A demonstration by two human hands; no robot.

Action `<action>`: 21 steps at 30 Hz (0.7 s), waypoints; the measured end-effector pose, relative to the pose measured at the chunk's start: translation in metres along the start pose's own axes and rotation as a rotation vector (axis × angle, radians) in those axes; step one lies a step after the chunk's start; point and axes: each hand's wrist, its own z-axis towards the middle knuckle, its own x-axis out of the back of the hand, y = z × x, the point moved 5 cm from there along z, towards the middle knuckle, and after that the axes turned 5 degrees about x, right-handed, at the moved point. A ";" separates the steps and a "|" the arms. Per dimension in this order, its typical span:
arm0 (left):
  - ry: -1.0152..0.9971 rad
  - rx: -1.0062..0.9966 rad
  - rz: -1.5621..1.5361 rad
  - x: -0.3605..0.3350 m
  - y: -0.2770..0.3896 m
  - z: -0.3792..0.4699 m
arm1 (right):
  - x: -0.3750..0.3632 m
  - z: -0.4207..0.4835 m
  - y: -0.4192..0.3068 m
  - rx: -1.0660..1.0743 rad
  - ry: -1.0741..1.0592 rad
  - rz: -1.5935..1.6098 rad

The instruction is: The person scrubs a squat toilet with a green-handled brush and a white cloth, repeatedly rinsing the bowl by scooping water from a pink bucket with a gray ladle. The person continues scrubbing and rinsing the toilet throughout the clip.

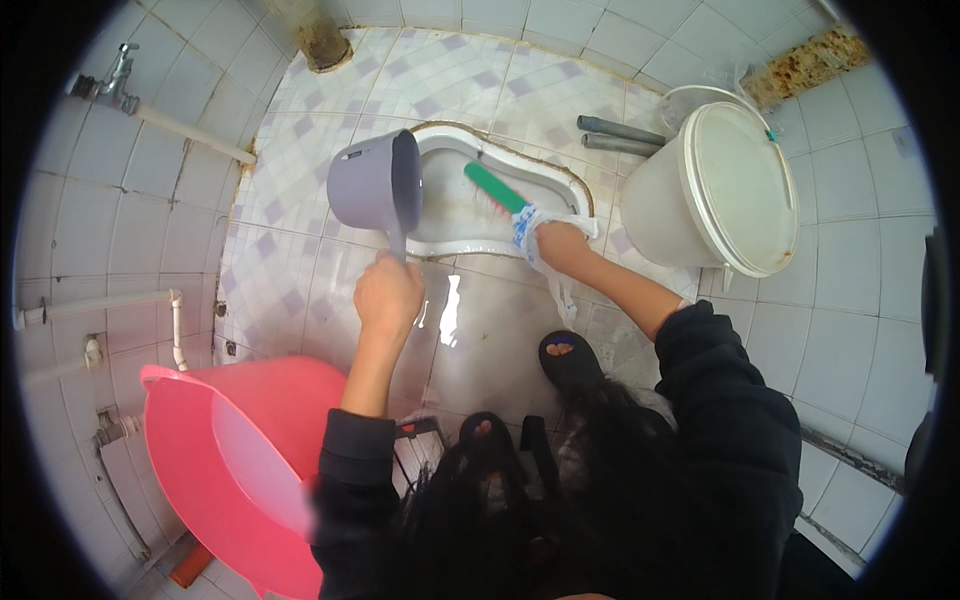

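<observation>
My left hand [388, 289] grips the handle of a purple-grey plastic dipper [367, 182], which is tilted at the left end of a white ceramic squat toilet [450, 238] set in the floor. My right hand [559, 244] is closed around the handle end of a green scrubbing brush [495, 187], with a thin white plastic bag [529, 225] with blue print wrapped about the grip and hanging down. The brush lies slantwise over the toilet bowl, its reddish bristles partly seen below. Whether they touch the bowl cannot be told.
A large pink tub [262, 405] holding liquid stands at the lower left. A lidded white bucket [667, 195] stands at the right, beside grey pipes [619, 127]. A metal tap [116, 86] and white pipes run along the left wall. The tiled floor [480, 360] looks wet.
</observation>
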 end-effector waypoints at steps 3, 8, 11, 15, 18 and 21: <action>0.009 -0.012 0.002 -0.001 -0.003 0.001 | 0.017 0.008 0.005 -0.068 0.113 0.037; -0.002 -0.017 -0.010 -0.008 -0.001 0.005 | 0.003 0.036 0.006 0.027 -0.008 -0.086; -0.009 -0.003 -0.015 -0.006 -0.003 0.004 | -0.003 0.031 -0.001 0.061 -0.036 -0.086; -0.021 -0.002 0.008 -0.006 -0.004 0.005 | 0.009 0.057 0.006 0.019 0.129 -0.055; -0.028 0.020 0.007 -0.008 -0.005 0.007 | 0.005 0.085 0.009 0.095 0.126 -0.161; -0.033 0.014 -0.020 -0.008 -0.007 0.007 | -0.015 0.062 0.003 0.252 -0.008 -0.290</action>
